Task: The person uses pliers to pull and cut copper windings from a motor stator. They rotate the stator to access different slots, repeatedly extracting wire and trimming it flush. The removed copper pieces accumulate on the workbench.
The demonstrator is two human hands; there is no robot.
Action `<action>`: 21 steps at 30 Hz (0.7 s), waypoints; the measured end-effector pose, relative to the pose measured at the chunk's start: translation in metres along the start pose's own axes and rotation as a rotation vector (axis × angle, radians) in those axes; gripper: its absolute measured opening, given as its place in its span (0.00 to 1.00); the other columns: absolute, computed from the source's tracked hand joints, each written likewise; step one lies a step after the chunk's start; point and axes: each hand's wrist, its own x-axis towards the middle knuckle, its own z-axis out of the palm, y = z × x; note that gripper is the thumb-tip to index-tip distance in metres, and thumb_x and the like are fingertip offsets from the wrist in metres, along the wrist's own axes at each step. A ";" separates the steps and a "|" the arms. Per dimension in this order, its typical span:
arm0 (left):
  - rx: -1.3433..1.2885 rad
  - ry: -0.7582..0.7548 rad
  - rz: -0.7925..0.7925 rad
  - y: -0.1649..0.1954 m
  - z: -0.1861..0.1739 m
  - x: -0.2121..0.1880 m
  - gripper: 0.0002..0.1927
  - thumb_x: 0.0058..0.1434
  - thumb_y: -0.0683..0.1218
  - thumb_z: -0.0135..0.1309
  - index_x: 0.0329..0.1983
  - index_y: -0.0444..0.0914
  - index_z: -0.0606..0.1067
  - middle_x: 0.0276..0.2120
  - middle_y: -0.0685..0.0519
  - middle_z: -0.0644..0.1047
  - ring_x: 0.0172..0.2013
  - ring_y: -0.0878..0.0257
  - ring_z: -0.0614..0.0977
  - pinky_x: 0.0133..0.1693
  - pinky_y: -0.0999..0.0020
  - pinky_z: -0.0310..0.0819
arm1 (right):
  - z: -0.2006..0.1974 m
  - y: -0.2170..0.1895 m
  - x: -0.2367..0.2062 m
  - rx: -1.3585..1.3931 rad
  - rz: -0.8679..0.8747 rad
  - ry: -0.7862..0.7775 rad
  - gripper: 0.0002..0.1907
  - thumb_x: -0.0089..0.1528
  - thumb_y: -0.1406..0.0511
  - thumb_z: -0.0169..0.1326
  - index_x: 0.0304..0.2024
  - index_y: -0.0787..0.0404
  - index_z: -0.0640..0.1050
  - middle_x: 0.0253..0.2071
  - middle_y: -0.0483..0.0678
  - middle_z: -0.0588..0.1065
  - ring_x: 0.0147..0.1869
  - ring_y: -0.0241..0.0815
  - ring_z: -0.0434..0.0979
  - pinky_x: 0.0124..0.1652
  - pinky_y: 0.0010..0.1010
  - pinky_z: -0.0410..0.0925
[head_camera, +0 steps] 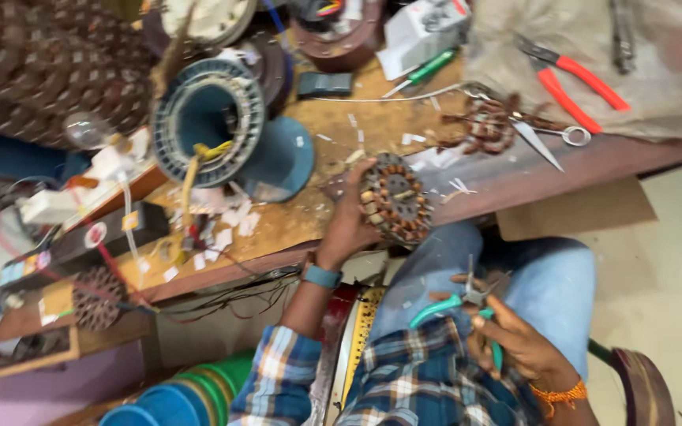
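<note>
Wound stator: round stator core [395, 200] with copper coils, dead centre of view, sitting at the counter's near edge above our knee.
Left hand: our left hand [349, 225] wraps the stator from its 9 o'clock side, fingers closed on the rim, face tilted up toward us; we judge that keeps the windings in sight.
Right hand: our right hand [518, 343] is closed around teal-handled pliers [459, 304], tips pointing to 12 o'clock, low over our lap at 5 o'clock of the stator, well apart from it.
Lap: blue jeans [530, 272] under both hands, checked shirt sleeve [278, 371] on the left arm, blue wristband at the wrist.
Counter: worn wooden counter [333, 213], littered with white paper scraps around the stator.
At 2 o'clock: loose tangle of copper wire [487, 126], scissors [542, 142] just beside it, blades toward the stator.
Further at 2 o'clock: red-handled pliers [578, 83] lying on a grey cloth [657, 71].
At 10 o'clock: big blue motor housing [211, 122] on its side with yellow leads hanging out; it blocks the way to the back of the counter on that side.
At 12 o'clock: green screwdriver [428, 69], a dark small box, a white carton.
Far 9 o'clock: stacked wound stators [41, 63], blurred, plus wires and a bulb; detail too soft to tell.
At 7 o'clock: nested green and blue tubs [191, 390] on the floor below the counter.
</note>
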 end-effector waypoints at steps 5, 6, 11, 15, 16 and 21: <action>0.225 0.023 0.085 -0.018 -0.004 -0.004 0.65 0.37 0.40 0.77 0.75 0.42 0.48 0.71 0.40 0.62 0.71 0.42 0.65 0.71 0.51 0.58 | 0.020 -0.001 0.008 -0.356 0.150 0.102 0.38 0.66 0.55 0.45 0.78 0.41 0.50 0.58 0.52 0.75 0.23 0.39 0.69 0.23 0.31 0.67; 0.269 0.012 0.078 -0.022 -0.003 -0.003 0.65 0.36 0.38 0.75 0.75 0.42 0.48 0.72 0.39 0.62 0.71 0.40 0.64 0.72 0.50 0.57 | 0.022 -0.001 0.019 -0.511 0.126 0.132 0.37 0.70 0.56 0.44 0.80 0.43 0.49 0.54 0.63 0.73 0.28 0.44 0.67 0.28 0.34 0.66; 0.282 0.017 0.093 -0.026 0.001 -0.001 0.66 0.38 0.42 0.78 0.75 0.43 0.47 0.71 0.38 0.61 0.70 0.40 0.65 0.71 0.49 0.58 | 0.024 -0.013 0.033 -0.849 -0.291 0.174 0.32 0.71 0.56 0.43 0.75 0.54 0.55 0.66 0.59 0.69 0.69 0.51 0.70 0.61 0.40 0.63; 0.280 0.032 0.097 -0.029 0.006 -0.002 0.66 0.39 0.44 0.79 0.75 0.43 0.47 0.71 0.36 0.61 0.69 0.39 0.66 0.70 0.49 0.59 | 0.029 -0.020 0.028 -0.895 -0.234 0.207 0.34 0.68 0.54 0.42 0.75 0.52 0.54 0.66 0.59 0.69 0.71 0.52 0.69 0.62 0.40 0.62; 0.278 0.033 0.098 -0.030 0.007 -0.003 0.66 0.38 0.44 0.79 0.74 0.43 0.47 0.70 0.35 0.62 0.69 0.38 0.65 0.70 0.49 0.59 | 0.032 -0.021 0.027 -0.912 -0.261 0.224 0.34 0.69 0.53 0.42 0.75 0.52 0.54 0.66 0.60 0.70 0.70 0.52 0.69 0.61 0.40 0.62; 0.272 0.020 0.121 -0.033 0.007 -0.005 0.66 0.39 0.42 0.78 0.75 0.43 0.46 0.69 0.35 0.64 0.68 0.38 0.68 0.70 0.50 0.60 | 0.043 -0.035 0.021 -0.899 -0.156 0.283 0.33 0.68 0.53 0.42 0.75 0.50 0.54 0.61 0.58 0.74 0.67 0.50 0.74 0.60 0.40 0.64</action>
